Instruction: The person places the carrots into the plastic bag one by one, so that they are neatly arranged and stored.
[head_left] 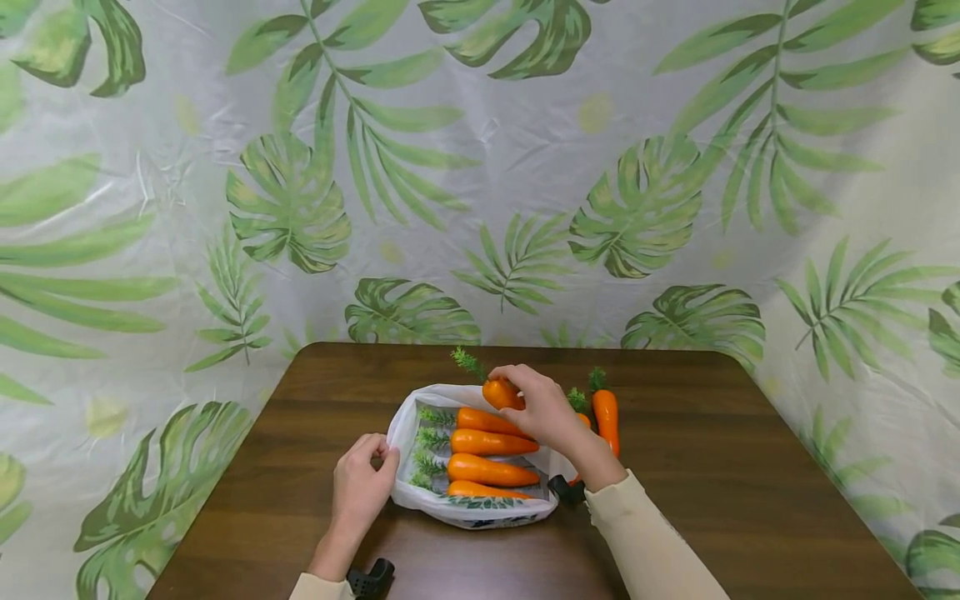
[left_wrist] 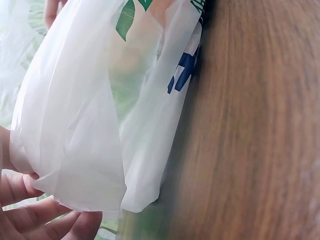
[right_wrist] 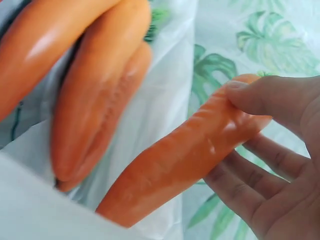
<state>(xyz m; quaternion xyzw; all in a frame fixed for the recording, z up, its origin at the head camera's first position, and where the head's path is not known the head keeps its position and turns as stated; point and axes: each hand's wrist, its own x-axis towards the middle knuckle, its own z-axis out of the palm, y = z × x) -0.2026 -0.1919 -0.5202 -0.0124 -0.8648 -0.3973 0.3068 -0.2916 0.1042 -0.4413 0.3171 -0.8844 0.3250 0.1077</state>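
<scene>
A white plastic bag (head_left: 403,433) lies with its mouth spread wide, showing several orange carrots (head_left: 491,471) with feathery green tops side by side inside. At the bag's left edge, my left hand (head_left: 358,487) pinches the rim between thumb and fingers; the left wrist view shows the fingers (left_wrist: 35,215) at the plastic. My right hand (head_left: 551,415) holds another carrot (head_left: 500,394) by its body over the far side of the bag, green top pointing up and left. In the right wrist view, thumb and fingers grip that carrot (right_wrist: 170,162), its lower part behind the bag's edge.
To the right of the bag, a loose carrot (head_left: 606,412) lies on the dark wooden table (head_left: 712,500), with another partly hidden behind my right wrist. A leaf-patterned curtain (head_left: 525,167) hangs behind the table.
</scene>
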